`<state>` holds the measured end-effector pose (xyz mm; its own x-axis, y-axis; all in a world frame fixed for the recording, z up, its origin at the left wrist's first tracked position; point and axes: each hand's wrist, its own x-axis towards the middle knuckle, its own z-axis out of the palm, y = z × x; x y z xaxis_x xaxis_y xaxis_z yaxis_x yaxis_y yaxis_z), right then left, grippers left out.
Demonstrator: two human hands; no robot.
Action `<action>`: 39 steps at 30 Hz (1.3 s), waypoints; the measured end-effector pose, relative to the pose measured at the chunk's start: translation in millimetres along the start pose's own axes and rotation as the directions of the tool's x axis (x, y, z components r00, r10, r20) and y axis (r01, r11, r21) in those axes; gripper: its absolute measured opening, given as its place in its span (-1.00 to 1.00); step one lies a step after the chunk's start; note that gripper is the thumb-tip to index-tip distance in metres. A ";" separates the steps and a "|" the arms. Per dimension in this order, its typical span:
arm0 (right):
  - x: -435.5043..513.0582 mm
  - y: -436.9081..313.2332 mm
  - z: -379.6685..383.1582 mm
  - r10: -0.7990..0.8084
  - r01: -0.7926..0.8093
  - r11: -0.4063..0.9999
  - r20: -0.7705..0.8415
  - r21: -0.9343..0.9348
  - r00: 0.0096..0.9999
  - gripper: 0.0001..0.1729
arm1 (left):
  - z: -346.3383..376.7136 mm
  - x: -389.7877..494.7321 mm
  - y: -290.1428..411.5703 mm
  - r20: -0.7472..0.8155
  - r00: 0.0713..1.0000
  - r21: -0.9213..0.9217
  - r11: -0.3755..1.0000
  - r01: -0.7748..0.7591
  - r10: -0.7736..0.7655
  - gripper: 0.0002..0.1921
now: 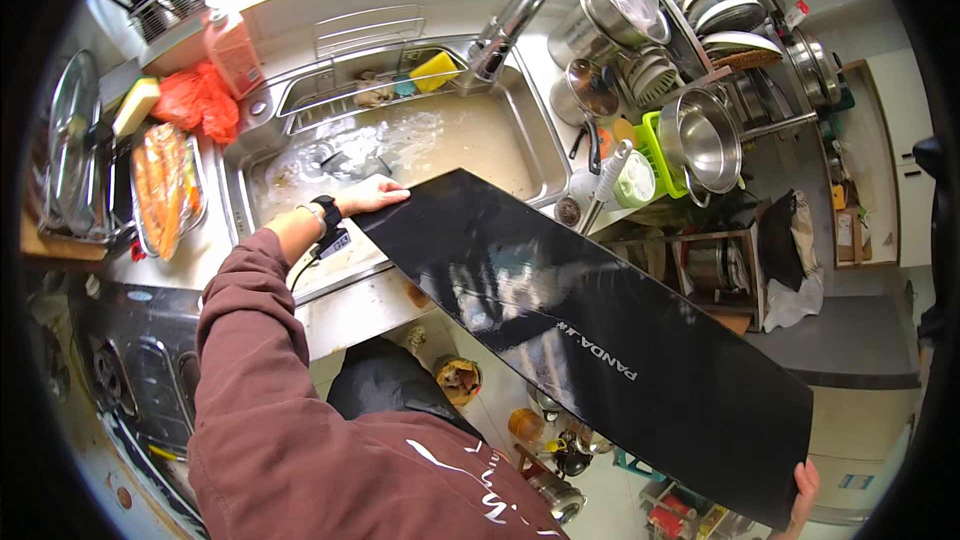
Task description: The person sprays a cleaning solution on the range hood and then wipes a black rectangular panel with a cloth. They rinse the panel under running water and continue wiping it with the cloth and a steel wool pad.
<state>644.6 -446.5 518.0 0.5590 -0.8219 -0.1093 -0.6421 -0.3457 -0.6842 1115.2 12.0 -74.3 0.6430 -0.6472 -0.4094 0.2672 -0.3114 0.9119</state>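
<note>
A long black glossy panel [555, 300], bearing white lettering, stretches from the sink's front edge towards the lower right. My left hand [373, 195] pinches its far left corner, just over the sink. At the opposite end, my right hand [805, 491] holds the short edge; only some fingers and part of the hand show. Below and beyond the left hand, the stainless steel sink [556, 165] contains cloudy, foamy water [450, 135]. Something dark, not clear in kind, lies partly under the water near the left hand. A black watch [328, 206] and a bracelet circle my left wrist.
A chrome faucet [510, 22] rises behind the sink. Pots [574, 94] and a green rack [660, 157] crowd the right counter. Left are a wrapped food tray [166, 187], a pink bottle [231, 49] and a gas stove [135, 367]. A bin [457, 381] and cookware stand on the floor.
</note>
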 end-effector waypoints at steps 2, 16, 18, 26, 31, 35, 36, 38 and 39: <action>-11.9 -25.2 9.9 0.014 -0.020 0.997 -0.086 -0.073 0.996 -0.57 | 15.1 35.7 -6.8 0.077 0.996 0.046 0.998 0.049 -0.052 -0.59; 12.4 -35.6 33.8 0.049 -0.054 0.993 -0.052 -0.101 0.997 -0.54 | 47.2 127.3 -74.0 0.050 0.983 -0.163 0.970 0.183 -0.177 -0.68; 21.9 -19.3 27.6 0.013 -0.011 0.999 0.047 -0.045 0.999 -0.58 | 52.1 116.9 -74.9 0.035 0.973 -0.161 0.959 0.232 -0.230 -0.67; -1.0 26.5 34.5 -0.027 0.026 0.999 0.062 0.029 0.998 -0.58 | 62.2 -7.9 -57.6 -0.371 0.925 0.033 0.994 0.104 -0.085 -0.58; -27.8 36.8 58.8 -0.017 0.018 0.997 -0.007 0.072 1.000 -0.60 | 109.7 -109.4 -2.5 -0.252 0.960 -0.239 0.969 0.062 -0.123 -0.70; -40.9 39.4 85.8 -0.011 0.014 0.995 -0.038 0.096 0.999 -0.61 | 163.4 -145.0 58.6 0.211 0.970 -0.583 0.780 0.225 -0.123 -0.46; -44.6 38.9 92.8 -0.026 0.026 0.990 -0.002 0.142 1.000 -0.61 | 178.8 -147.4 69.8 0.316 0.945 -0.696 0.657 0.291 -0.083 -0.41; -54.5 36.8 106.8 -0.009 0.007 0.977 0.007 0.214 1.000 -0.64 | 211.7 -144.0 85.1 0.390 0.916 -0.805 0.447 0.389 -0.094 -0.48; -60.8 35.3 113.7 0.001 -0.004 0.968 0.014 0.249 1.000 -0.65 | 225.0 -141.4 88.9 0.387 0.919 -0.846 0.370 0.384 -0.071 -0.53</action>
<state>647.6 -357.3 418.5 0.5656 -0.8159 -0.1199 -0.4936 -0.2185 -0.8418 886.6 -80.7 58.6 0.2947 -0.8421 -0.4516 0.9530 0.2244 0.2034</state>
